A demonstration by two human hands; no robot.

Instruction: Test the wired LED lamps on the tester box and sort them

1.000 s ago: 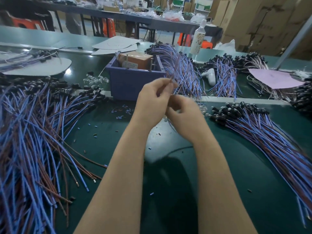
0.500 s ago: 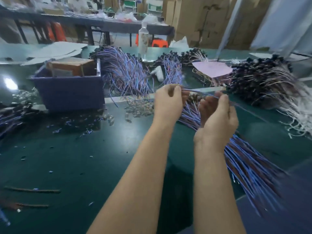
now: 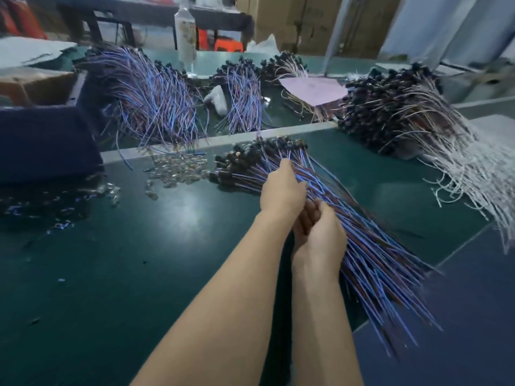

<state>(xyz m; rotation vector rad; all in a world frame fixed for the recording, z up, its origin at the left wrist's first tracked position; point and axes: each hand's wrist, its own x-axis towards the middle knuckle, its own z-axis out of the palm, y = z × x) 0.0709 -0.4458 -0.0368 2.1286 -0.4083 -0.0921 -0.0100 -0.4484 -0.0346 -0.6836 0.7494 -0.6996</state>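
- Now, the green table [image 3: 139, 246] fills the view, with light glaring off its middle.
- On its right side lies the big bundle of wired LED lamps [image 3: 376, 246]. The black heads point to the far left, and the blue and brown wires fan out toward the near right, over the table's edge.
- Further right, a heap of white-wired lamps [image 3: 404, 115] has its pale leads spilling down the right side.
- At far left there's a dark blue bin [image 3: 41, 143], blurred, standing well apart from the hands.
- Behind the pale strip across the table, a second blue-wired bundle [image 3: 156, 101] sits beside the bin.
- The left hand [image 3: 282, 190] is down on the near bundle with its back to the camera and its fingers in among the wires; I can't tell whether it grips one.
- The right hand [image 3: 320, 235] is just beside the left wrist, almost touching it. The fingers are loosely curled, nothing shows inside them, and the hand lies against the bundle's wires.
- A pink sheet [image 3: 315, 89] lies over more wires at the back.
- Small clear caps [image 3: 178, 168] are scattered between the bin and the lamp heads.
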